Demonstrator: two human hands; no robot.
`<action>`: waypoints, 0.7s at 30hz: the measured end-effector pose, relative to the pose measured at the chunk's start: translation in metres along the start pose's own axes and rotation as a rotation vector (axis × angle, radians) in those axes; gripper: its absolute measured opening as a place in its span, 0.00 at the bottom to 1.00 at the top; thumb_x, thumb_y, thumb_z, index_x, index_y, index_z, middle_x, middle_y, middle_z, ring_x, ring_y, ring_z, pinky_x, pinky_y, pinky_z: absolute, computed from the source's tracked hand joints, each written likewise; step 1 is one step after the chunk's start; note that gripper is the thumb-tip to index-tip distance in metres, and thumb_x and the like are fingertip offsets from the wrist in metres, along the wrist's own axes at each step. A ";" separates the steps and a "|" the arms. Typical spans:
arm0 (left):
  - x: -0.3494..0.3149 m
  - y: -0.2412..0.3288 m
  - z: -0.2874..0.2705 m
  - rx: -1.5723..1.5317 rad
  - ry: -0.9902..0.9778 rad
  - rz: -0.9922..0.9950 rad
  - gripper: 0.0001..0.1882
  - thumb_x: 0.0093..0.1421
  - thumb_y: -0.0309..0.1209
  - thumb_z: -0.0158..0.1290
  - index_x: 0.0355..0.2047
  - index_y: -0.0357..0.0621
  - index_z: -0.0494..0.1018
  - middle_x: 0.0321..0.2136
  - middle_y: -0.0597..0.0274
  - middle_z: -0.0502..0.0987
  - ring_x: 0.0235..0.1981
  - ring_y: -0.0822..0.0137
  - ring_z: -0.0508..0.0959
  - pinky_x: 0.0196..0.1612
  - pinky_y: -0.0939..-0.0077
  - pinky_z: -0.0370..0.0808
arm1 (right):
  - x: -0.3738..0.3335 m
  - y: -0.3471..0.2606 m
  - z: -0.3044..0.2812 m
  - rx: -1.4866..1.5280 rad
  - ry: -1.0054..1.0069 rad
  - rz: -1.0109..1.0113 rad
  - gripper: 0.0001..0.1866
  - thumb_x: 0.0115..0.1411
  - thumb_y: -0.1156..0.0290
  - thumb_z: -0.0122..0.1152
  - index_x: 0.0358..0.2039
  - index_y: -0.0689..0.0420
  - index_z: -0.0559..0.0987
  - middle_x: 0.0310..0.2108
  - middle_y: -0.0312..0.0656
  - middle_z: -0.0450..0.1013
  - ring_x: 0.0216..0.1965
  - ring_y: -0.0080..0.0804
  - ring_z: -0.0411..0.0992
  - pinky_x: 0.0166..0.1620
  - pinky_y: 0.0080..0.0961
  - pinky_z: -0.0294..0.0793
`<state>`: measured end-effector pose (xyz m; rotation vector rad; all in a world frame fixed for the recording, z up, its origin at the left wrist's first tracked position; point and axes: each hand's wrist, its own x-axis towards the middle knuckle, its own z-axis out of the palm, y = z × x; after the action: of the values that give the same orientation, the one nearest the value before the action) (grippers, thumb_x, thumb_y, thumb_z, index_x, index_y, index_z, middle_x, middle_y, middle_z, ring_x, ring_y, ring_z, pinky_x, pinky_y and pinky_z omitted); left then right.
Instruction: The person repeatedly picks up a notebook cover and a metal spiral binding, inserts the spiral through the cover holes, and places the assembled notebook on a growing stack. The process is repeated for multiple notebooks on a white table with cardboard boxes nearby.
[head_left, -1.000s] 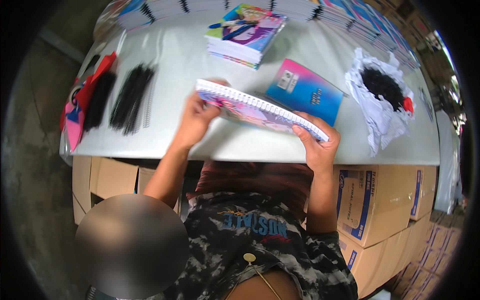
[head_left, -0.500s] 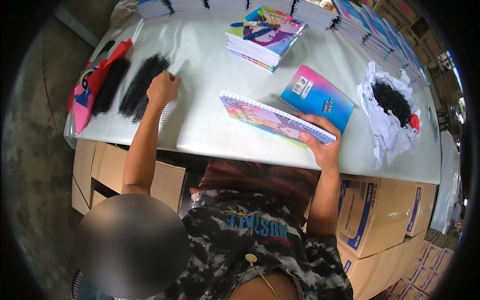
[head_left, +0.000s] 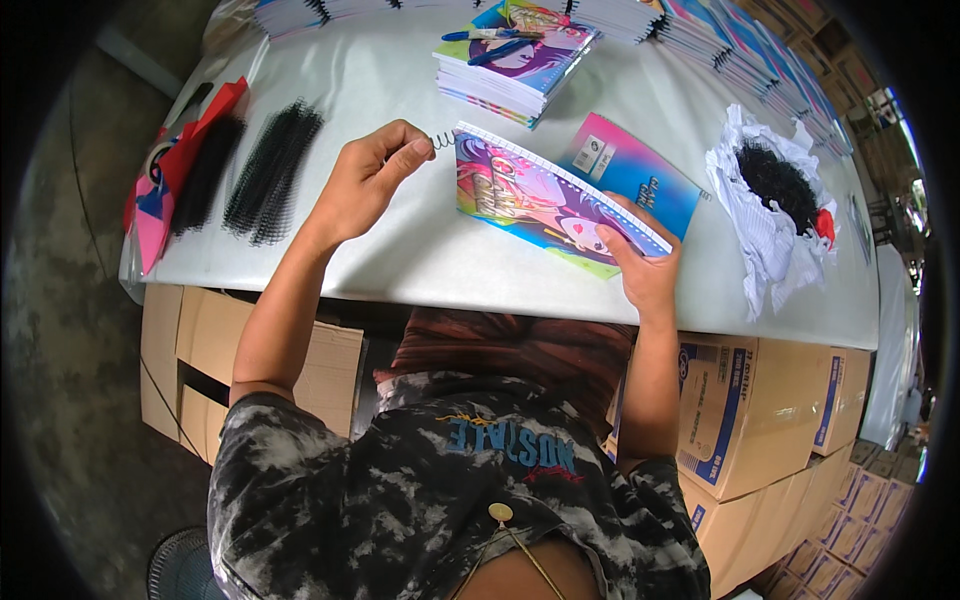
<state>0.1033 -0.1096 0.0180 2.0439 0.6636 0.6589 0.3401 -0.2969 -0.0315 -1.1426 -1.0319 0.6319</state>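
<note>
My left hand (head_left: pixel 368 182) pinches a black spiral binding coil (head_left: pixel 443 141); a short end of it sticks out toward the notebook, and most of it is hidden by the fingers. In my right hand (head_left: pixel 648 270), a colourful unbound notebook (head_left: pixel 545 205) is gripped at its right end, tilted, its row of punched holes along the upper edge. The coil's end is at the notebook's upper left corner; whether it has entered a hole I cannot tell. Just behind lies a pink and blue notebook (head_left: pixel 655 190), spiral-bound. Left of my left hand rests a bundle of black coils (head_left: pixel 272 172).
Beside the bundle, more dark coils (head_left: pixel 208 175) lie by red and pink wrapping (head_left: pixel 150 225). A notebook stack (head_left: pixel 490 88) with blue pens (head_left: pixel 500 50) on top stands ahead. White crumpled wrapping (head_left: pixel 735 200) holds black coils at right. Notebook piles line the far edge; cardboard boxes (head_left: pixel 760 400) sit below.
My left hand has moved right from the coil bundle to the notebook's left corner, carrying a coil. The notebook has tipped so more of its cover shows.
</note>
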 end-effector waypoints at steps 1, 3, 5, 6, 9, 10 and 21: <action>0.001 -0.002 0.001 -0.011 0.012 0.005 0.18 0.63 0.42 0.44 0.30 0.38 0.71 0.23 0.65 0.70 0.25 0.76 0.62 0.31 0.80 0.64 | 0.000 0.000 -0.001 0.006 -0.006 0.003 0.16 0.51 0.84 0.60 0.42 0.66 0.75 0.41 0.44 0.74 0.40 0.22 0.70 0.46 0.18 0.69; 0.001 -0.004 0.005 -0.045 0.019 -0.060 0.17 0.63 0.42 0.45 0.30 0.38 0.71 0.22 0.66 0.68 0.25 0.77 0.62 0.30 0.81 0.63 | 0.000 0.001 -0.002 0.016 -0.021 0.012 0.16 0.50 0.84 0.60 0.42 0.66 0.75 0.42 0.44 0.74 0.41 0.22 0.70 0.46 0.18 0.69; 0.000 -0.003 0.008 -0.089 0.018 -0.079 0.18 0.63 0.42 0.44 0.28 0.38 0.70 0.20 0.67 0.66 0.24 0.78 0.61 0.29 0.82 0.62 | -0.001 0.000 -0.002 -0.018 -0.015 -0.010 0.15 0.51 0.84 0.60 0.42 0.66 0.76 0.41 0.44 0.74 0.40 0.22 0.70 0.45 0.18 0.69; 0.000 -0.002 0.009 -0.115 0.013 -0.064 0.19 0.63 0.43 0.44 0.27 0.38 0.70 0.19 0.69 0.65 0.23 0.78 0.60 0.28 0.83 0.60 | -0.001 0.000 -0.001 -0.035 -0.013 -0.024 0.15 0.51 0.84 0.59 0.41 0.66 0.76 0.41 0.43 0.74 0.40 0.22 0.71 0.45 0.18 0.70; 0.002 0.007 0.005 -0.152 -0.070 -0.137 0.22 0.64 0.45 0.42 0.24 0.38 0.70 0.15 0.72 0.60 0.20 0.79 0.57 0.25 0.85 0.57 | -0.001 -0.001 -0.002 -0.086 -0.025 -0.039 0.14 0.52 0.84 0.59 0.40 0.66 0.77 0.39 0.43 0.75 0.38 0.22 0.71 0.44 0.17 0.70; 0.003 0.010 0.003 -0.157 -0.110 -0.180 0.23 0.64 0.46 0.41 0.23 0.39 0.70 0.13 0.74 0.58 0.19 0.80 0.55 0.24 0.85 0.55 | -0.001 -0.001 -0.002 -0.099 -0.024 -0.054 0.14 0.51 0.83 0.60 0.40 0.66 0.77 0.38 0.43 0.75 0.37 0.21 0.71 0.43 0.17 0.70; 0.034 0.015 -0.017 -0.244 -0.183 -0.280 0.18 0.60 0.43 0.48 0.25 0.40 0.72 0.15 0.70 0.65 0.18 0.78 0.63 0.23 0.86 0.60 | 0.003 0.002 -0.003 -0.147 -0.092 -0.224 0.13 0.52 0.84 0.59 0.40 0.66 0.77 0.38 0.44 0.76 0.38 0.23 0.72 0.44 0.19 0.70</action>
<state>0.1193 -0.0840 0.0460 1.7207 0.7074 0.3655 0.3438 -0.2951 -0.0323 -1.1127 -1.2822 0.4392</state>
